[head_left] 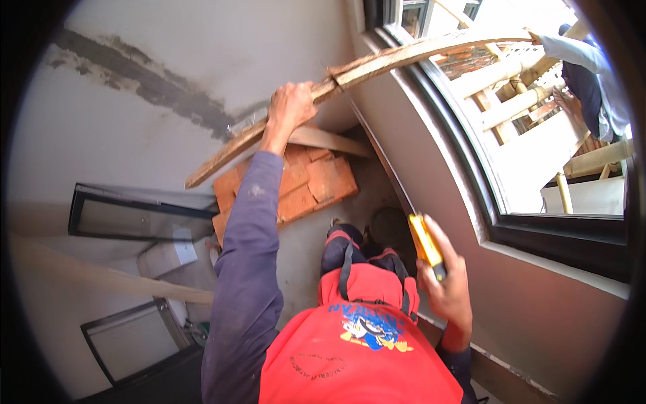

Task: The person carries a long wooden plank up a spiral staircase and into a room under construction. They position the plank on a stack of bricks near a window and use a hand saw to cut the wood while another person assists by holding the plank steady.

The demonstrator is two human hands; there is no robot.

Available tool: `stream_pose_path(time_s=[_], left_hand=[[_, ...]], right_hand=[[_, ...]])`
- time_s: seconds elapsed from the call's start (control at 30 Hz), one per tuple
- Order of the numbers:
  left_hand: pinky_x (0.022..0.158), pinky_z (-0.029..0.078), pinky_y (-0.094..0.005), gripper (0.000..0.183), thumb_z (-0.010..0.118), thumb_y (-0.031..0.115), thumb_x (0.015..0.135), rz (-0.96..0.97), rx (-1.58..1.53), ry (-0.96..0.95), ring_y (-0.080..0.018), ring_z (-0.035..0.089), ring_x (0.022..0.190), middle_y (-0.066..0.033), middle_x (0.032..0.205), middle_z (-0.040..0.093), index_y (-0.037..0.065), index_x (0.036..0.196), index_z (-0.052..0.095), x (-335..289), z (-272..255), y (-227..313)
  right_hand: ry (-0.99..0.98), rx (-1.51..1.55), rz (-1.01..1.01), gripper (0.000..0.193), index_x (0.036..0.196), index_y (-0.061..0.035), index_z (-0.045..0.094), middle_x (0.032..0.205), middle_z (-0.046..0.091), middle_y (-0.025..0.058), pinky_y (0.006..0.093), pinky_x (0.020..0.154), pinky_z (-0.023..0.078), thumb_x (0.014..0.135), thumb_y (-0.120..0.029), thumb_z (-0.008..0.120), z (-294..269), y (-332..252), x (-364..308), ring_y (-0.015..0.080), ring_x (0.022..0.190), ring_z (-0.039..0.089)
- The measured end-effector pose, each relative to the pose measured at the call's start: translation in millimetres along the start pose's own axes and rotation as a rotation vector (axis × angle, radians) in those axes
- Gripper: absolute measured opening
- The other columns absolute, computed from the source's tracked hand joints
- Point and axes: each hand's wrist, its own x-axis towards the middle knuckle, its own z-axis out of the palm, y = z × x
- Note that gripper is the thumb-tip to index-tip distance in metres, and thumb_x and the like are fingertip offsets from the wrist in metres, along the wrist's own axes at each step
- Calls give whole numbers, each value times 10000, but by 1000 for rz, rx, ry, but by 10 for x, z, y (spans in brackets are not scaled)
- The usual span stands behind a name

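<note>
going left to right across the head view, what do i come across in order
Upper black-framed panel → left hand gripping a long wooden strip → yellow tape measure held in the right hand → another person's pale sleeve beyond the window opening.

A wooden strip [417, 52] is running from left of centre to the upper right, where it is passing through the window frame [564, 236]. The left hand [291, 108] is gripping its nearer part; a co-worker's sleeve [579, 52] is reaching its far end outside, with poles [515, 108] standing beyond the window. Below the strip, bricks [296, 202] are lying ahead and left of the person's legs [343, 249]. To the right, the right hand [449, 289] is holding a tape measure [425, 246], its blade extending toward the strip.
</note>
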Motion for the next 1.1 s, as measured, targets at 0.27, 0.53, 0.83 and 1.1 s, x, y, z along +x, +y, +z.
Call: stream_pose_path(time_s=[0.27, 0.53, 0.83, 1.1], left_hand=[[781, 551, -464, 500, 770, 330, 724, -24, -57, -13, -411, 672, 860, -254, 870, 683, 45, 1122, 668, -129, 95, -36], [826, 538, -483, 526, 773, 346, 697, -31, -57, -54, -411, 664, 921, -236, 945, 690, 86, 1141, 663, -97, 18, -35], [829, 519, -472, 714, 797, 430, 638, -29, -125, -208, -392, 664, 919, -211, 922, 695, 39, 1204, 606, -17, -93, -15], [850, 509, -479, 660, 809, 325, 675, 8, -157, -184, -403, 656, 938, -223, 928, 691, 34, 1230, 602, 36, -23, -7]], right_hand=[[26, -24, -72, 550, 1387, -44, 444, 1337, 561, 183, 304, 924, 470, 853, 34, 549, 137, 69, 37, 275, 1223, 567], [-52, 112, 167, 578, 1420, -91, 421, 1222, 611, 228, 346, 821, 509, 863, 13, 534, 195, -108, 437, 269, 889, 688], [11, 96, 107, 718, 1510, -86, 223, 928, 632, 146, 313, 603, 499, 875, 12, 544, 127, -118, 589, 152, 623, 581], [-38, 28, -26, 614, 1459, -91, 331, 714, 600, 117, 327, 572, 473, 889, -6, 541, 253, 46, 1060, 168, 552, 540]])
